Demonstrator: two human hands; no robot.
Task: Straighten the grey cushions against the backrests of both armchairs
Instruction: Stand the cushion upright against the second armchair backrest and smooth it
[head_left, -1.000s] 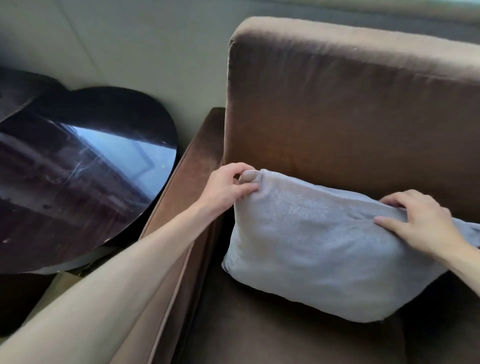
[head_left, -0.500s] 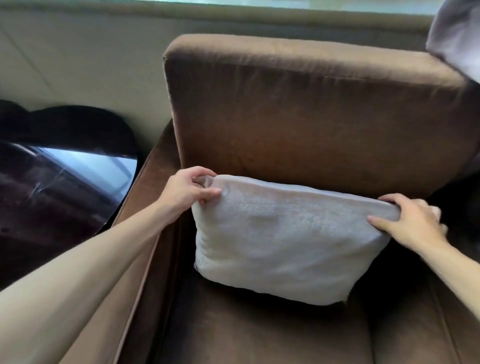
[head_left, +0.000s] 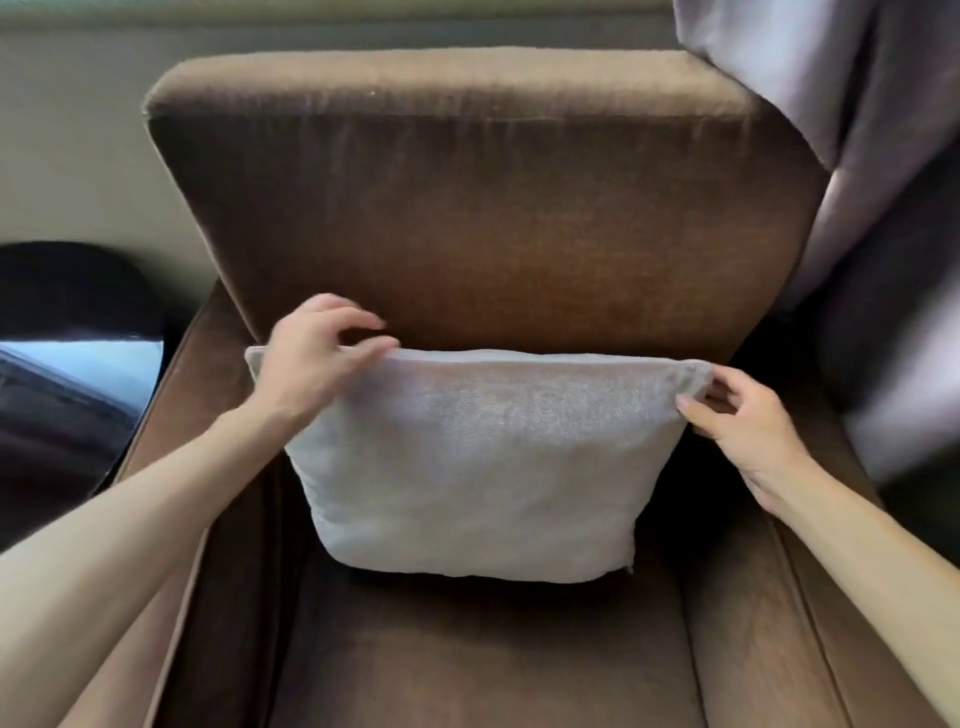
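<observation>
We have the pale grey, soft-woven square cushion (head_left: 478, 462) standing on its lower edge on the seat of the brown velvet armchair (head_left: 467, 665), its flat face turned out toward us and its back leaning on the brown padded backrest (head_left: 483, 208). Its top edge runs level from left to right — that is the long line we see — and the body narrows a little toward the bottom corners. The fabric looks plush and slightly puffed, with a small tab at the lower right corner. Our left hand (head_left: 311, 364) lies over the upper left corner, fingers loosely spread and curled above the top edge, not clamped. Our right hand (head_left: 748, 421) pinches the upper right corner between thumb and fingers. A dark glossy round table (head_left: 67, 332) sits left of the armrest, and a grey curtain (head_left: 852, 104) hangs at the right.
</observation>
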